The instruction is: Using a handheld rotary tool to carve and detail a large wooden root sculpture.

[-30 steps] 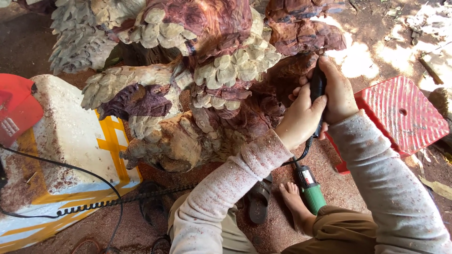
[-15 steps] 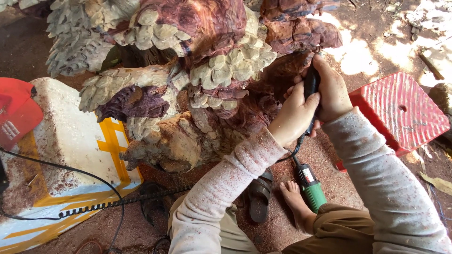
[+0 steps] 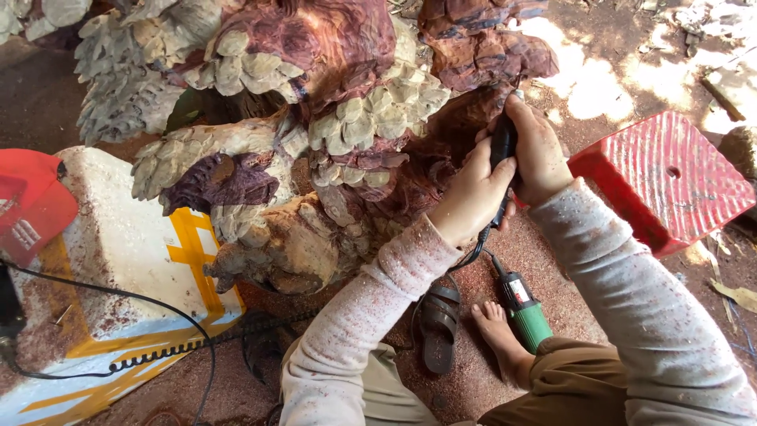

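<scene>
Against the carved wood sculpture (image 3: 331,134), little changed since before: left hand (image 3: 471,197) and right hand (image 3: 540,150) still clamped together around black rotary tool handle (image 3: 502,150), tip buried in carving.

I note both hands (image 3: 505,177) and the black tool (image 3: 502,150) now sit slightly higher against the carving (image 3: 331,134) than a second ago; view shifted marginally.

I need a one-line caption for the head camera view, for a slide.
Both hands, left hand and right hand, grip a black rotary tool handpiece against a large carved wood sculpture, beside a red stool.
</scene>
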